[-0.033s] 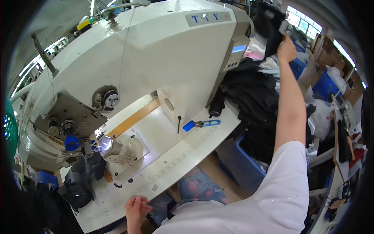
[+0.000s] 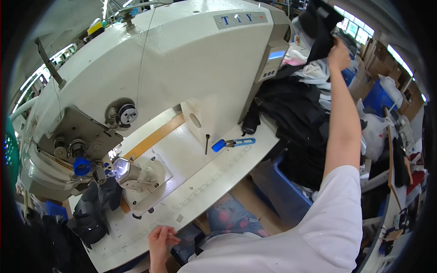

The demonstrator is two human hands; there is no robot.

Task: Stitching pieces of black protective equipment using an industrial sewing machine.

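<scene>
My right arm stretches up to the far right, and my right hand (image 2: 339,55) is closed on the edge of a black cloth piece (image 2: 321,26). The cloth hangs in the air above a heap of black garments (image 2: 298,118). Low in the view, at the table's front edge, my left hand (image 2: 162,240) holds nothing; its fingers are loosely bent and apart. A large white sewing machine (image 2: 191,59) fills the space ahead. Dark grey fabric (image 2: 98,204) lies by its lit sewing head (image 2: 122,169), draping over the table's left side.
Thread snips with blue handles (image 2: 234,143) and a thin black rod (image 2: 207,144) are on the white table (image 2: 191,200). A blue bin (image 2: 287,195) stands right of the table, under the garments. Farther right are white plastic bags (image 2: 373,123) and another blue bin (image 2: 378,99).
My right hand has moved slightly right and down with the black cloth, which has swung and spread out. My left hand has barely shifted.
</scene>
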